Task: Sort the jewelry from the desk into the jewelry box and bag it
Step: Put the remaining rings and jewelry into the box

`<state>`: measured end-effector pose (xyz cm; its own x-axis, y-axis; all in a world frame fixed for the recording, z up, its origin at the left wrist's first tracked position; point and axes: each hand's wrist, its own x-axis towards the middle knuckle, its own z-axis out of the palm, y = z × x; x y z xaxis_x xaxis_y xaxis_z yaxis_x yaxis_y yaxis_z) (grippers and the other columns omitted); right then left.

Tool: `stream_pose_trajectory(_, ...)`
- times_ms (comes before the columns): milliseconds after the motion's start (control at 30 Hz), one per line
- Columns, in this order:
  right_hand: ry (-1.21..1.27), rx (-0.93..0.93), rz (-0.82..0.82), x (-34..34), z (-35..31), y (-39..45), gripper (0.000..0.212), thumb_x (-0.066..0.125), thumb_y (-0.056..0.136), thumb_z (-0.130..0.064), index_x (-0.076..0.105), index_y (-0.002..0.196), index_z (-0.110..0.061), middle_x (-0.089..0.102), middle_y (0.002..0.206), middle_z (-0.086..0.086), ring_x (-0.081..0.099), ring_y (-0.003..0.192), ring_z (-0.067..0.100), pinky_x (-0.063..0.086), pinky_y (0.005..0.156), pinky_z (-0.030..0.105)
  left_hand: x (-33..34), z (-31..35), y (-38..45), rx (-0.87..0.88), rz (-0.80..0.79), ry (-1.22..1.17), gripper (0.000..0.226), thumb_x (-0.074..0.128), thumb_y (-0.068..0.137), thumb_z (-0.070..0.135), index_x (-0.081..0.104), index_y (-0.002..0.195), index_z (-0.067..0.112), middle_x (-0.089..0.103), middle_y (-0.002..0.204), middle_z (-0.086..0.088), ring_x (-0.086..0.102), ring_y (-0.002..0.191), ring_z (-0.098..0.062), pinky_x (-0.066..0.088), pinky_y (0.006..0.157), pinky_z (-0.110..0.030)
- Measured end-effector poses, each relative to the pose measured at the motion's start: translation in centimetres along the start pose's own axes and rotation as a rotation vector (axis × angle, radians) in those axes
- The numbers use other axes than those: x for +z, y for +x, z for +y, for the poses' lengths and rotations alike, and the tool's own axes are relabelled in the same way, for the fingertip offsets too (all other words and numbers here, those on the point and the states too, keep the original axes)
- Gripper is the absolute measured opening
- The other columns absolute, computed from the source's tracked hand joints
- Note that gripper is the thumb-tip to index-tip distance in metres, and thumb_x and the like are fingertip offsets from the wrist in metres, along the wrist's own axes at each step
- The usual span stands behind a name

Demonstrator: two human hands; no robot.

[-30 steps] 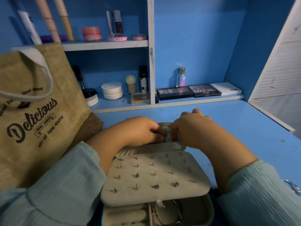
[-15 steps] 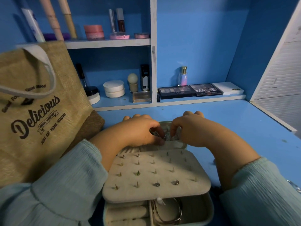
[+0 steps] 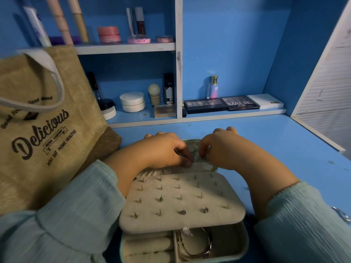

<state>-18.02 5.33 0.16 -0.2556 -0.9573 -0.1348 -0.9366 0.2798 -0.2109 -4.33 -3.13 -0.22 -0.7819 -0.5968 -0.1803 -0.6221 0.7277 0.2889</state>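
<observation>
Centrally, jewelry box on blue desk; jute bag left.

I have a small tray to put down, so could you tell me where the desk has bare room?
The bare desk between the right hand, the low shelf edge and the white slatted panel is free. The left is crowded: the burlap bag stands against the left hand, and the jewelry box fills the near middle.
</observation>
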Motion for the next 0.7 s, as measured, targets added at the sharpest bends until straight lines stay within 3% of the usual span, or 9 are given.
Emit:
stream_pose_trajectory(100, -0.002, 0.015, -0.038, -0.14, -0.15, -0.07, 0.036, 0.044, 0.088, -0.005, 0.064, 0.101, -0.031, 0.045, 0.108, 0.001, 0.030, 0.118, 0.027, 0.041, 0.089, 0.037, -0.03, -0.16, 0.01, 0.013, -0.022, -0.035, 0.008, 0.063, 0.080, 0.051, 0.057, 0.075, 0.051, 0.048, 0.092, 0.024, 0.045, 0.108, -0.011, 0.036, 0.099, -0.042)
stream_pose_trajectory(200, 0.010, 0.023, -0.052, -0.12, -0.25, -0.07, 0.037, 0.043, 0.086, -0.003, 0.062, 0.096, -0.033, 0.044, 0.111, 0.001, 0.030, 0.119, 0.029, 0.042, 0.090, 0.039, 0.09, -0.27, 0.10, 0.015, -0.016, -0.034, 0.007, 0.064, 0.079, 0.052, 0.057, 0.075, 0.051, 0.049, 0.099, 0.020, 0.044, 0.108, -0.012, 0.036, 0.099, -0.042)
stream_pose_trajectory(300, -0.023, 0.015, -0.038, 0.17, -0.13, 0.07, 0.034, 0.043, 0.086, -0.004, 0.063, 0.103, -0.026, 0.044, 0.112, 0.002, 0.030, 0.117, 0.028, 0.041, 0.088, 0.038, 0.28, -0.35, 0.31, 0.035, -0.004, -0.031, 0.005, 0.063, 0.081, 0.049, 0.062, 0.082, 0.045, 0.050, 0.099, 0.017, 0.047, 0.106, -0.013, 0.038, 0.098, -0.042)
stream_pose_trajectory(467, -0.079, 0.016, -0.008, 0.64, 0.31, 0.64, 0.023, 0.049, 0.088, -0.015, 0.062, 0.107, -0.017, 0.046, 0.108, 0.003, 0.032, 0.111, 0.026, 0.037, 0.080, 0.034, 0.53, -0.82, 0.57, 0.072, 0.004, -0.053, 0.018, 0.061, 0.083, 0.047, 0.069, 0.092, 0.033, 0.054, 0.102, 0.010, 0.051, 0.101, -0.014, 0.041, 0.095, -0.042)
stream_pose_trajectory(567, -0.079, -0.003, -0.025, 0.62, 0.41, 0.82, 0.022, 0.048, 0.089, -0.016, 0.063, 0.106, -0.016, 0.045, 0.105, 0.003, 0.028, 0.099, 0.022, 0.039, 0.085, 0.035, 0.58, -0.95, 0.61, 0.085, 0.005, -0.068, 0.013, 0.059, 0.083, 0.047, 0.065, 0.088, 0.036, 0.053, 0.105, 0.010, 0.050, 0.102, -0.013, 0.040, 0.097, -0.042)
stream_pose_trajectory(700, -0.082, -0.040, -0.097, 0.49, 0.18, 0.69, 0.029, 0.041, 0.088, -0.013, 0.063, 0.106, -0.018, 0.044, 0.108, 0.005, 0.031, 0.108, 0.027, 0.039, 0.096, 0.041, 0.68, -0.99, 0.73, 0.076, 0.025, -0.042, 0.020, 0.059, 0.084, 0.048, 0.067, 0.093, 0.033, 0.054, 0.109, 0.011, 0.048, 0.107, -0.013, 0.036, 0.100, -0.044)
